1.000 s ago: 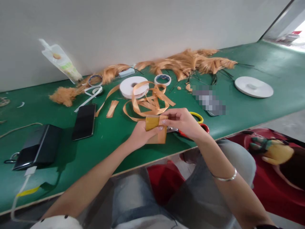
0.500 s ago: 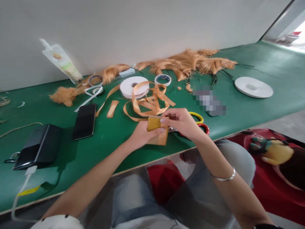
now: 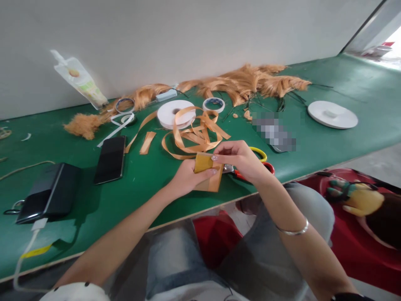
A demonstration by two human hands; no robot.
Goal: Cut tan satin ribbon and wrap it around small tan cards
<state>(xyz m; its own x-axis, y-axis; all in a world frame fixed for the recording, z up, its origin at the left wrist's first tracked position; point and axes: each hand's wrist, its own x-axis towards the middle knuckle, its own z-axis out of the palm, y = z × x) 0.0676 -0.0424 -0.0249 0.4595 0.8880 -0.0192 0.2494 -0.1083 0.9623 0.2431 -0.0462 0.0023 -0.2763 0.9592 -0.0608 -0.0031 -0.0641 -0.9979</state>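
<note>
My left hand [image 3: 188, 175] grips a flat tan-and-yellow piece [image 3: 203, 162] just above the table's front edge, its thumb across the front. A strip of orange ribbon [image 3: 215, 182] runs down the right side of this piece. At its upper right corner, the thumb and fingers of my right hand [image 3: 234, 156] are pinched together on the edge. Scissors [image 3: 262, 154] with yellow and red handles lie partly hidden behind my right hand. Beyond both hands, loose loops of orange ribbon [image 3: 188, 146] spread beside a white ribbon spool [image 3: 167, 115].
Bundles of orange fibre [image 3: 232, 85] line the wall. A tape roll [image 3: 214, 105], a white disc [image 3: 332, 114], a phone [image 3: 110, 160], a short ribbon piece [image 3: 147, 143] and a black power bank [image 3: 50, 192] with a white cable lie on the green table [image 3: 150, 217].
The camera view has shifted very slightly. Both hands keep their hold, and the piece between them has moved or tilted only a little.
</note>
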